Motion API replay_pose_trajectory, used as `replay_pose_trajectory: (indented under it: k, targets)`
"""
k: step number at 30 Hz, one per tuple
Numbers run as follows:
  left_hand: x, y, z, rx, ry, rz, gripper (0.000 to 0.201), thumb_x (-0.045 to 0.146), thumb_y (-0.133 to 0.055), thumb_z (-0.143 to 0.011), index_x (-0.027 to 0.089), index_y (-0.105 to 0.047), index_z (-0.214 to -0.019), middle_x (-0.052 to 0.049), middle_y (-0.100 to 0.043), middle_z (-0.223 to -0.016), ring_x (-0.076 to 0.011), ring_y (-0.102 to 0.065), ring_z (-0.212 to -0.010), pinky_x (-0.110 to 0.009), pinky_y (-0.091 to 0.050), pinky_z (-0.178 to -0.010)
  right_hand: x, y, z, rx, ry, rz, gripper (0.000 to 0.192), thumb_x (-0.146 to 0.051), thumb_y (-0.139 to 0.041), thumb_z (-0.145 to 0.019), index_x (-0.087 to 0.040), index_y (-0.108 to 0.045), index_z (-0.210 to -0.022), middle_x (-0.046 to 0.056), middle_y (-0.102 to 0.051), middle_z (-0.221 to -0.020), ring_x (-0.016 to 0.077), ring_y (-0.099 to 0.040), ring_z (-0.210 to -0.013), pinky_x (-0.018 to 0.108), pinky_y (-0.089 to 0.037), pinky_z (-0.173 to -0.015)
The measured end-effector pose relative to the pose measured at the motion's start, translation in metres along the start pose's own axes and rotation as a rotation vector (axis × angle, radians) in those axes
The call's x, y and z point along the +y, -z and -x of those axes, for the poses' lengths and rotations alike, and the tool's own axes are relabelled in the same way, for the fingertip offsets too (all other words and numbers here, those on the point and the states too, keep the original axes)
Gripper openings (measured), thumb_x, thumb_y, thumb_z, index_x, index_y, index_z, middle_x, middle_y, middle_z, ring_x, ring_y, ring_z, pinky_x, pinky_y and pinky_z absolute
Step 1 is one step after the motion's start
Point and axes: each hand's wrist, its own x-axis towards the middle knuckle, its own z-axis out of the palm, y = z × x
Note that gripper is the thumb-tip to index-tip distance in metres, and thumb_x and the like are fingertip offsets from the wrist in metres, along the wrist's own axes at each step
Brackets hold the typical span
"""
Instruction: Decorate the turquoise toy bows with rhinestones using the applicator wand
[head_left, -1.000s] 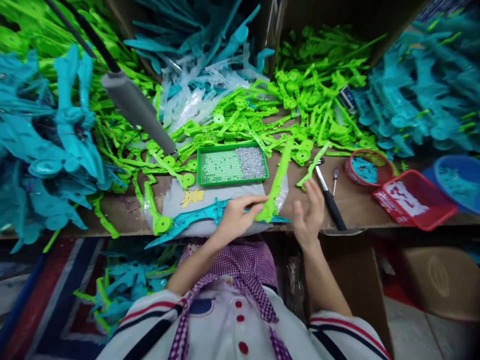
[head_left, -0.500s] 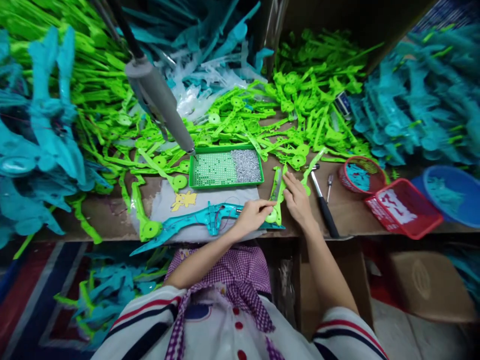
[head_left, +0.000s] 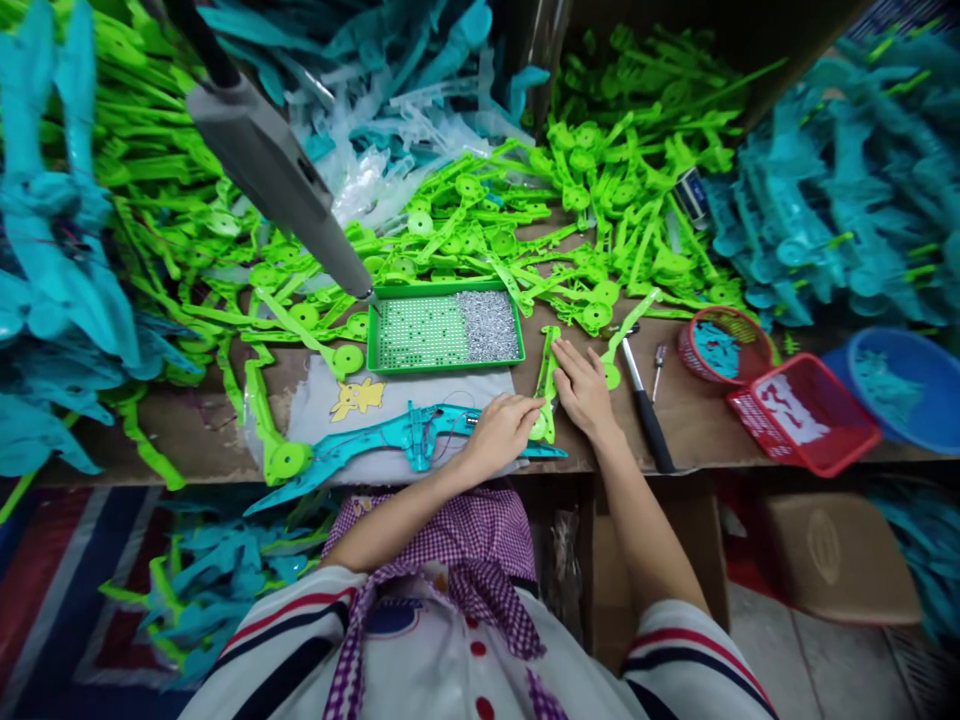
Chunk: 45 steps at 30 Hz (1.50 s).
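Note:
A bright green plastic arm piece (head_left: 550, 362) lies lengthwise on the table, between my two hands. My left hand (head_left: 501, 432) is closed, its fingertips gripping the lower end of this piece. Along the right edge of the same piece, my right hand (head_left: 585, 392) rests with fingers stretched out, touching it. Left of my hands a blue plastic bow-shaped body (head_left: 390, 437) with thin wires lies on a grey cloth (head_left: 315, 400). Part of it is hidden under my left hand and wrist.
A green tray (head_left: 442, 370) holds small metal screws; a hanging grey electric screwdriver (head_left: 277, 180) points at its corner. To the right are a hammer (head_left: 651, 425), a small screwdriver (head_left: 659, 372), red baskets (head_left: 836, 455) and a blue basin (head_left: 926, 430). Green parts (head_left: 465, 235) pile up behind.
The green arm piece now looks narrower, and the grey strip seen along it before no longer shows. My right hand has shifted slightly left, while the whole view has moved a little.

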Motion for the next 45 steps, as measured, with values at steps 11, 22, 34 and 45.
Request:
replay_pose_trajectory:
  k: [11, 22, 34, 45]
  targets:
    - [-0.006, -0.006, 0.004, 0.029, -0.044, -0.082, 0.031, 0.023, -0.048, -0.102, 0.021, -0.071, -0.123, -0.008, -0.075, -0.113, -0.0246, -0.063, -0.107, -0.042, -0.046, -0.097, -0.001, -0.001, -0.002, 0.019, 0.021, -0.008, 0.048, -0.040, -0.035, -0.103, -0.028, -0.055, -0.144, 0.006, -0.056, -0.150, 0.0208, -0.049, -0.144, 0.055, -0.017, -0.126]
    - [0.002, -0.003, 0.010, 0.002, -0.118, -0.313, 0.032, 0.029, -0.052, -0.102, 0.019, -0.062, -0.130, -0.011, -0.062, -0.129, -0.0251, -0.058, -0.118, -0.041, -0.047, -0.101, -0.011, -0.005, -0.005, 0.019, 0.015, 0.179, 0.048, -0.032, -0.032, -0.102, -0.023, -0.058, -0.142, 0.007, -0.058, -0.148, 0.0237, -0.053, -0.141, 0.060, -0.011, -0.126]
    - [-0.002, 0.018, -0.004, -0.201, -0.058, -0.247, 0.024, 0.034, -0.058, -0.100, 0.019, -0.059, -0.119, -0.008, -0.067, -0.126, -0.0246, -0.060, -0.123, -0.038, -0.048, -0.104, -0.007, -0.012, -0.007, 0.044, -0.009, 0.180, 0.049, -0.036, -0.034, -0.100, -0.020, -0.062, -0.138, 0.011, -0.060, -0.145, 0.0268, -0.057, -0.137, 0.063, -0.016, -0.124]
    - [-0.015, 0.014, -0.009, -0.152, -0.029, -0.178, 0.026, 0.036, -0.066, -0.094, 0.022, -0.063, -0.115, -0.006, -0.070, -0.122, -0.0249, -0.062, -0.117, -0.038, -0.050, -0.096, -0.004, 0.009, -0.037, -0.182, -0.030, 0.283, 0.057, -0.037, -0.030, -0.101, -0.014, -0.047, -0.151, 0.012, -0.044, -0.158, 0.0278, -0.043, -0.148, 0.063, -0.021, -0.123]
